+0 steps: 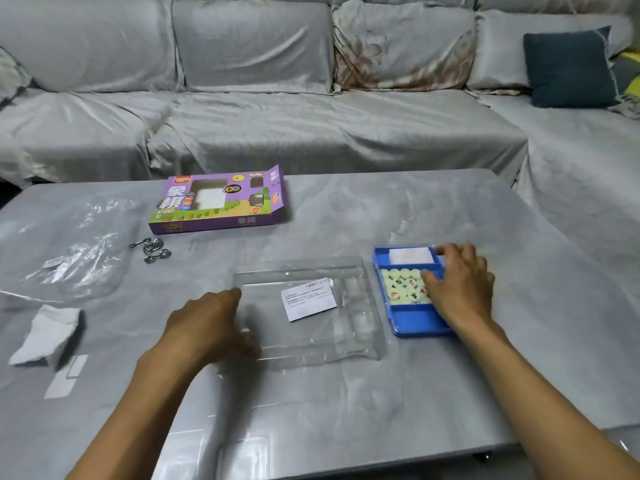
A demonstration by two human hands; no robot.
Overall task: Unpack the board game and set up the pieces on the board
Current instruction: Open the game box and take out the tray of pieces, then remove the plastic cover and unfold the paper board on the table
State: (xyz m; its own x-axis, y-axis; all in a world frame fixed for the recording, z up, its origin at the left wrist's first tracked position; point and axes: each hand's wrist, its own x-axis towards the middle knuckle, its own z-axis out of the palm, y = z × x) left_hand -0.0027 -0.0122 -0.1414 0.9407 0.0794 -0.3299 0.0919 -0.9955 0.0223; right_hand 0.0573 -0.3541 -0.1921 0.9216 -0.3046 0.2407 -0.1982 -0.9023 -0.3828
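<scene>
A blue tray [412, 318] lies at the right of the table. It holds several pale round game pieces [401, 284] with red and dark characters, and a folded white sheet [411, 255] in its far compartment. My right hand [460, 285] grips the tray's right side, thumb on the pieces, fingers curled over the far rim. A clear plastic insert [311, 337] lies in the middle with a printed leaflet [308, 298] in it. My left hand [207, 323] rests on the insert's left edge, fingers extended. The purple game box [221, 202] lies behind with its flap open.
Crumpled clear wrap [79, 258] and a metal ring puzzle [152, 251] lie at the left of the grey table [346, 410]. A white tissue [48, 330] sits near the left front. A sofa under a grey cover [311, 116] runs behind the table.
</scene>
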